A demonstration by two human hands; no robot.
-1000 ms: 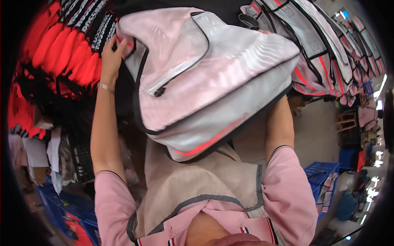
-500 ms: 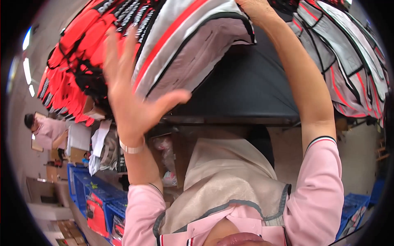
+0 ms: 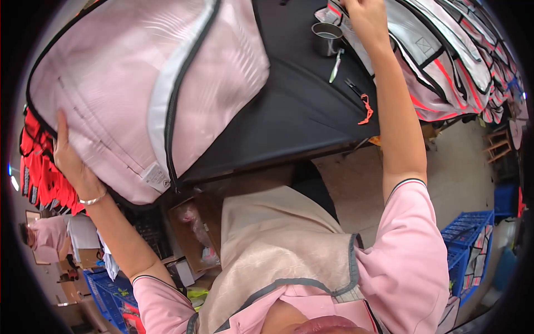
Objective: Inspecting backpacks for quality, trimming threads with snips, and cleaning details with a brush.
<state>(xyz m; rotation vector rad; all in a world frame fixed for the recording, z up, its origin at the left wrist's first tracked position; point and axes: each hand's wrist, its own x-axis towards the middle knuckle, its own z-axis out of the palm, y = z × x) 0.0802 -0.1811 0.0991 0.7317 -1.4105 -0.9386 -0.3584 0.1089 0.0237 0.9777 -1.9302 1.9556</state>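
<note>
A pale vest [image 3: 117,83] with black binding and a grey-white strip is spread over the left of the dark table. My left hand [image 3: 75,164] is closed on its left edge, thumb on top and the other fingers hidden beneath. A small label shows at the vest's lower edge. Far to the right, my right hand [image 3: 367,22] is bent closed at the edge of a grey vest [image 3: 353,42] beside the right-hand pile; its fingertips are partly cut off by the picture's top.
On the black table [image 3: 283,122] stand a metal cup [image 3: 327,40], a white-green brush-like stick [image 3: 335,67] and thread snips [image 3: 360,99] with an orange cord. Grey vests [image 3: 445,61] are piled right, orange ones [image 3: 47,161] left. A cardboard box [image 3: 192,234] and blue crates [image 3: 467,239] stand below.
My spread left hand has moved left and closed on the vest's edge. The vest now lies opened out, pale side up. The view has shifted right, uncovering the cup and tools.
</note>
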